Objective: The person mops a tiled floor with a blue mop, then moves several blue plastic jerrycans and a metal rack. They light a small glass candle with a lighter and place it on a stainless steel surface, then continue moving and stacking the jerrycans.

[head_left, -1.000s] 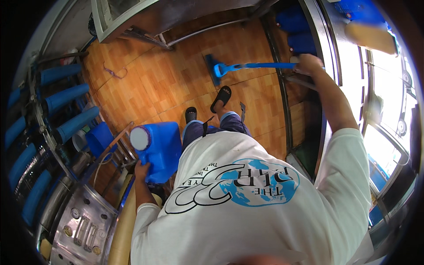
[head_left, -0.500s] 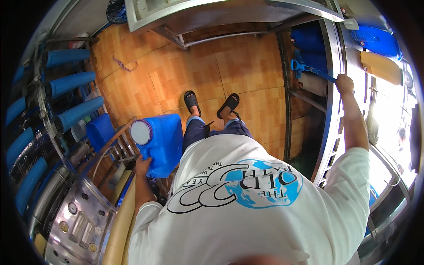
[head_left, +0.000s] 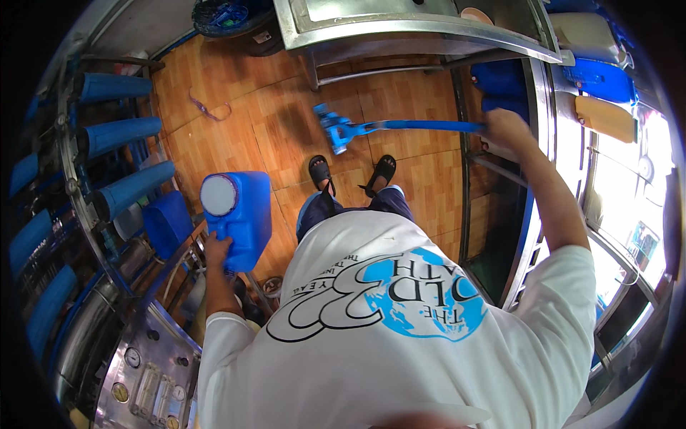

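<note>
My left hand (head_left: 217, 250) is closed round the handle of a blue rectangular water jug (head_left: 250, 214) with a wide white cap. The jug hangs off the floor, left of my legs. Out to the right, my right hand (head_left: 507, 131) grips one end of a long-handled blue tool (head_left: 429, 125). Its shaft lies roughly level across the view, toward the left. The wider blue head (head_left: 332, 130) is above the floor beyond my sandals, smeared by motion, so I cannot tell its exact kind.
A steel sink table (head_left: 421, 36) stands ahead, beside a dark tub (head_left: 246, 32). Several blue cylinders line the rack (head_left: 93, 189) at left, with a steel gauge panel (head_left: 153, 379) nearer. Jugs, including a yellow one (head_left: 606, 118), stand at right. A purple strip (head_left: 207, 109) lies on the tiled floor.
My right hand has moved inward from the right, swinging the blue tool's head left over the floor. The held jug has shifted left, and the whole view has turned slightly.
</note>
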Motion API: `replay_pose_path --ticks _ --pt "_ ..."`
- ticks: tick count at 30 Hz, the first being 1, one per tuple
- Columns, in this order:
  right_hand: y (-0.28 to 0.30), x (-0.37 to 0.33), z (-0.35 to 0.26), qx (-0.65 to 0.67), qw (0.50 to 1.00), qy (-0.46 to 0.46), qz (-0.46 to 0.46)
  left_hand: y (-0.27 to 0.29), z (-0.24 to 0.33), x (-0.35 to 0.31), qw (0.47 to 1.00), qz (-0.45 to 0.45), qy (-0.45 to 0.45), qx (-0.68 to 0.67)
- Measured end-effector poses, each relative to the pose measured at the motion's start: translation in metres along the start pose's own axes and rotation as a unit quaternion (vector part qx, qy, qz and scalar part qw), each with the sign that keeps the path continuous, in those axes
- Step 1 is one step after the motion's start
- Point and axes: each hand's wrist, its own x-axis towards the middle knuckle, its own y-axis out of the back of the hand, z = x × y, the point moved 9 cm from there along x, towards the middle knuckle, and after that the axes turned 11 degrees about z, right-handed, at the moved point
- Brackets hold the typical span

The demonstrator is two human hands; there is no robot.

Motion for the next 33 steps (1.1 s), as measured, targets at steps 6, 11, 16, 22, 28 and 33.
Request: replay_pose_path --ticks 6,11,16,22,28,33 --pt "-0.065 0.086 -0.124 0.041 0.996 0.072 -0.03 0.041 -0.004 -0.027 0.994 0.105 -0.006 0.023" --pt "-0.091 0.139 -0.107 0.07 0.995 0.075 -0.021 0.048 0.0 -0.091 0.993 0.089 0.028 -0.07" --pt "-0.069 0.174 0.015 0.014 0.997 0.073 0.028 0.029 0.009 -0.142 0.99 0.092 0.058 -0.087" --pt "-0.095 0.137 0.191 0.102 0.991 -0.063 -0.065 -0.027 0.023 -0.166 0.994 0.051 0.069 -0.073" --pt "-0.121 0.049 0.345 0.014 0.982 -0.185 -0.018 -0.056 0.053 -0.173 0.991 0.005 0.082 -0.103" --pt "-0.116 0.025 0.431 -0.048 0.967 -0.249 -0.033 -0.061 0.079 -0.164 0.989 -0.008 0.081 -0.127"
